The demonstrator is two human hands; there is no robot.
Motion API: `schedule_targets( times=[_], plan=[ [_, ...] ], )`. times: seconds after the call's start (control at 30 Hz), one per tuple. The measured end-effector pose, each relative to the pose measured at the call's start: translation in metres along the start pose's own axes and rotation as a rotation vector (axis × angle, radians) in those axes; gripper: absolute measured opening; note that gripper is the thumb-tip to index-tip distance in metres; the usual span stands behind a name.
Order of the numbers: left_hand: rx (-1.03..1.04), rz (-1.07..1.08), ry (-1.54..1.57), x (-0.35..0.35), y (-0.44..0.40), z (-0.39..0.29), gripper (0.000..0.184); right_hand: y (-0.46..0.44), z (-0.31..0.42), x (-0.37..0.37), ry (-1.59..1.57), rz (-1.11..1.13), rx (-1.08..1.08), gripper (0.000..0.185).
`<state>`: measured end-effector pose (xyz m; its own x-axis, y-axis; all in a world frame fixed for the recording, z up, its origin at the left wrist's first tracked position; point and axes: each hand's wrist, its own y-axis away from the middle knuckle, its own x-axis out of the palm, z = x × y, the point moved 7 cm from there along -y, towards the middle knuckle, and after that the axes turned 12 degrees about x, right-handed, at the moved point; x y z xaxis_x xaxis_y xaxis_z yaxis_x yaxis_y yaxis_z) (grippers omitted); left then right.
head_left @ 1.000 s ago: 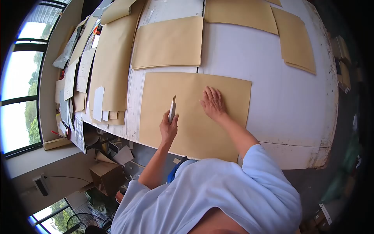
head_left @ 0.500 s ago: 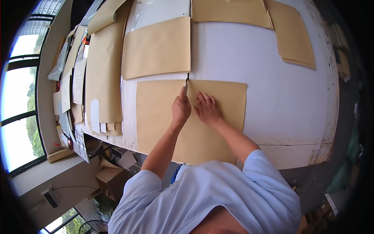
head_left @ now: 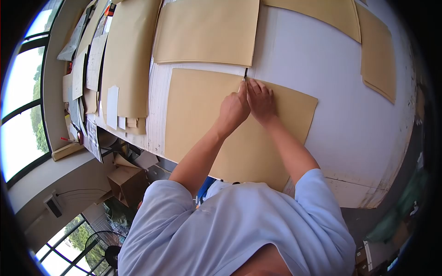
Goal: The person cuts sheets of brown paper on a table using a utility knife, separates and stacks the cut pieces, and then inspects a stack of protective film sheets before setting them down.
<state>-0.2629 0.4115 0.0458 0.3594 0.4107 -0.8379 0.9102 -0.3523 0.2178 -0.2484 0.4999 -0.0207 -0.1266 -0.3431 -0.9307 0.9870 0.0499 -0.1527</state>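
Note:
A large sheet of brown kraft paper [head_left: 202, 110] lies on the white tabletop in front of me. My left hand [head_left: 234, 110] is closed around a slim knife [head_left: 244, 79], with its index finger stretched along it. The knife's tip is at the paper's far edge, by a narrow dark slot [head_left: 246, 72] in the tabletop; most of the knife is hidden by the fingers. Right beside it, my right hand [head_left: 261, 100] presses on the paper with fingers extended and nothing in them.
Beyond the sheet lies a stack of brown paper [head_left: 207, 34]. More stacks [head_left: 375, 50] sit at the far right. Folded brown paper [head_left: 126, 69] and boards [head_left: 95, 60] line the left side. A cardboard box [head_left: 126, 184] and a fan [head_left: 108, 250] stand below, left of the table [head_left: 350, 124].
My right hand has moved toward the paper's far edge, close beside my left hand. The left hand still grips the knife at that edge. The whole view has shifted and turned slightly.

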Motion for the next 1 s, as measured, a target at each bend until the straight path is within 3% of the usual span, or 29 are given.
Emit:
schedule_targets(
  times=[0.57,0.73,1.0],
  plan=[
    [-0.003,0.095,0.013,0.005,0.046,0.006,0.058,-0.003,0.002,0.006,-0.003,0.081,0.064,0.045],
    [-0.011,0.164,0.015,0.012,0.106,0.006,0.063,-0.004,0.001,0.01,0.044,0.178,0.068,0.051],
    [-0.156,0.34,0.034,0.032,0.228,0.007,0.069,-0.005,0.0,0.011,0.05,0.154,0.05,0.049]
  ],
)
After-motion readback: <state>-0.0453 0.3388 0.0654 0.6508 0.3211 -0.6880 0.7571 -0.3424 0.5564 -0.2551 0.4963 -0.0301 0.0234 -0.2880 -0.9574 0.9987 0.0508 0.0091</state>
